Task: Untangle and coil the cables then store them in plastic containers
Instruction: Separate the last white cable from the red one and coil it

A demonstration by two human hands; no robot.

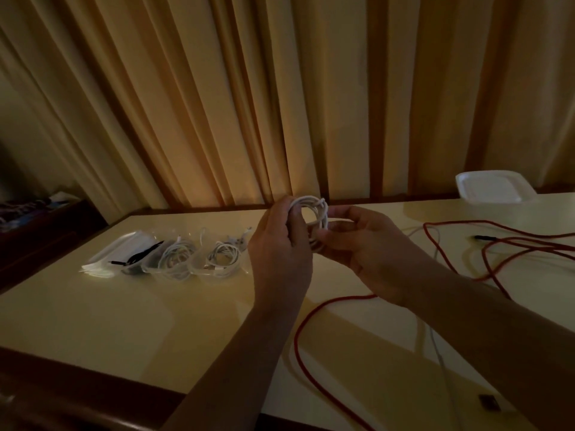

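Coil (pixel 315 209) held over table (pixel 149 312) centre

On the cream table (pixel 124 321): clear plastic containers (pixel 193 259) mid-left, red cable (pixel 296 346) lower right, white square tray (pixel 494 186) upper right.

Left hand (pixel 280 244) and right hand (pixel 364 244) grip coiled white cable (pixel 314 213) above table (pixel 124 312); red cable (pixel 311 368) sprawls right.
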